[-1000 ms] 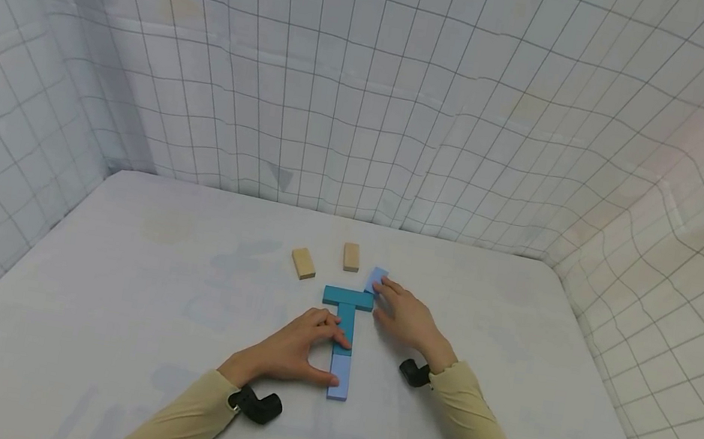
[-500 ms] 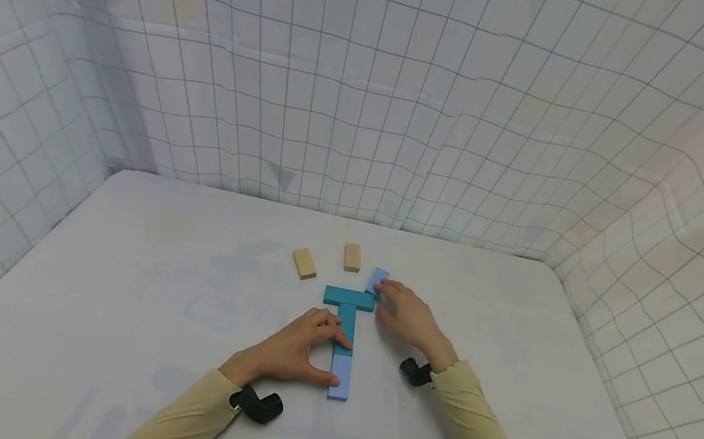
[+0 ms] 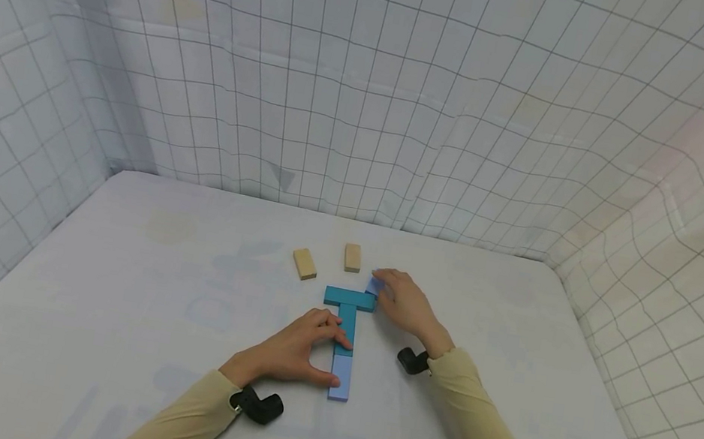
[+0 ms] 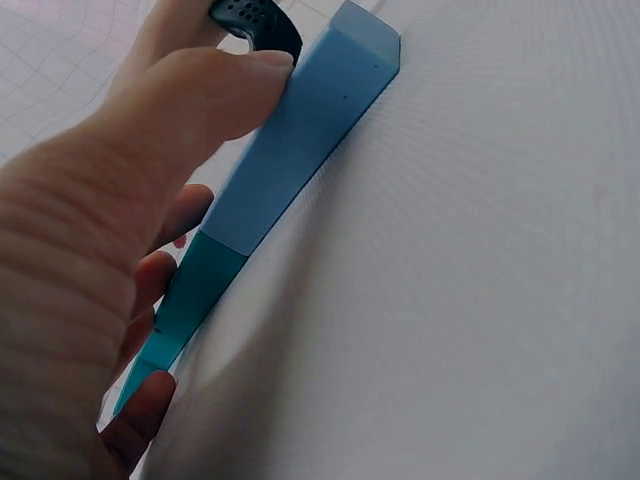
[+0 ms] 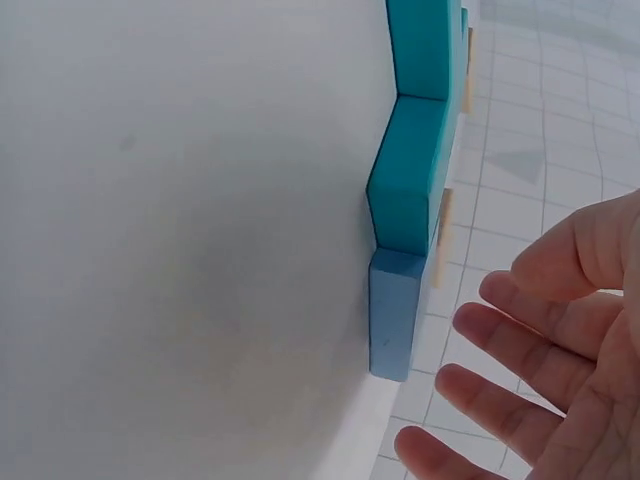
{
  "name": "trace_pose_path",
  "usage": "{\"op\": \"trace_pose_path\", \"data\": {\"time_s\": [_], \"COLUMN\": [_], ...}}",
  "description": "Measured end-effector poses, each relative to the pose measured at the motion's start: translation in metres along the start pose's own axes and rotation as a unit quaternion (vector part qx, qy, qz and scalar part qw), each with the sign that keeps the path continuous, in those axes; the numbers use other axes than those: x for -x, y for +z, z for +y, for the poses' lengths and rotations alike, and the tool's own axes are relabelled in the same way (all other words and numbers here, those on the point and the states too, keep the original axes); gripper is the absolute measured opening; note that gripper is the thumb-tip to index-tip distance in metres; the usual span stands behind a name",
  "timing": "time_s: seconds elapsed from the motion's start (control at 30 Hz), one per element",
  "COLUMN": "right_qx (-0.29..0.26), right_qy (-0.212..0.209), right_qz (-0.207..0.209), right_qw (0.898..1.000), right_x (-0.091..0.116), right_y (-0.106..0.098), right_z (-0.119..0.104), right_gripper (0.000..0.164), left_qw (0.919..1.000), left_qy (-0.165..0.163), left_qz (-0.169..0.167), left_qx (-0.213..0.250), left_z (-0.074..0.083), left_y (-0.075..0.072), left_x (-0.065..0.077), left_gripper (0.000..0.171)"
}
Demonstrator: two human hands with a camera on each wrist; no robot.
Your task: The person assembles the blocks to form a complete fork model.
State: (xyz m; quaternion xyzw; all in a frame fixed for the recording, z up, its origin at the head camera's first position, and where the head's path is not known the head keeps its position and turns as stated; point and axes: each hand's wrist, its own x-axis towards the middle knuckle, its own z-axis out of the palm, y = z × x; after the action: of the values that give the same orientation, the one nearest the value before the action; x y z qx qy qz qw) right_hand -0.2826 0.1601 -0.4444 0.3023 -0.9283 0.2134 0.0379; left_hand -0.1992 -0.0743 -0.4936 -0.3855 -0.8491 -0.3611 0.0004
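Flat blocks form a T on the table. A teal crossbar block (image 3: 349,299) sits atop a teal stem block (image 3: 346,323), and a light blue block (image 3: 338,388) continues the stem towards me. My left hand (image 3: 292,347) rests along the stem, its thumb (image 4: 245,85) touching the light blue block (image 4: 300,130) and its fingertips at the teal one. Another light blue block (image 5: 393,320) slants off the crossbar's right end. Over that block hovers my right hand (image 3: 409,306), hiding part of it in the head view. In the right wrist view its loosely bent fingers (image 5: 500,400) stand apart from the block.
Two tan wooden blocks lie beyond the T, one angled (image 3: 304,264) to the left and one nearly straight (image 3: 352,258). A white cloth covers the table (image 3: 176,299). Grid-patterned curtains (image 3: 343,97) enclose the back and both sides.
My right hand has shifted slightly away from me and to the left, covering more of the slanted light blue block. The left hand and the blocks look unmoved.
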Motion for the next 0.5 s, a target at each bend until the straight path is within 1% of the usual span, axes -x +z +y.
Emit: {"op": "trace_pose_path", "data": {"time_s": [0.1, 0.3, 0.5], "right_qx": [-0.003, -0.005, 0.007], "right_qy": [-0.009, -0.012, -0.012], "right_qz": [-0.001, -0.011, -0.031], "right_qw": [1.000, 1.000, 0.999], "right_x": [-0.005, -0.013, -0.021], "right_y": [0.000, -0.001, 0.001], "right_z": [-0.001, -0.006, -0.008], "right_gripper": [0.036, 0.036, 0.037], "left_qw": [1.0000, 0.9999, 1.0000], "left_qy": [0.002, 0.010, 0.005], "left_qz": [0.002, 0.007, 0.000], "left_qx": [0.001, 0.002, 0.003], "left_z": [0.000, -0.001, 0.000], "left_y": [0.000, 0.000, -0.001], "left_x": [0.000, 0.000, 0.000], "left_gripper": [0.050, 0.050, 0.050]}}
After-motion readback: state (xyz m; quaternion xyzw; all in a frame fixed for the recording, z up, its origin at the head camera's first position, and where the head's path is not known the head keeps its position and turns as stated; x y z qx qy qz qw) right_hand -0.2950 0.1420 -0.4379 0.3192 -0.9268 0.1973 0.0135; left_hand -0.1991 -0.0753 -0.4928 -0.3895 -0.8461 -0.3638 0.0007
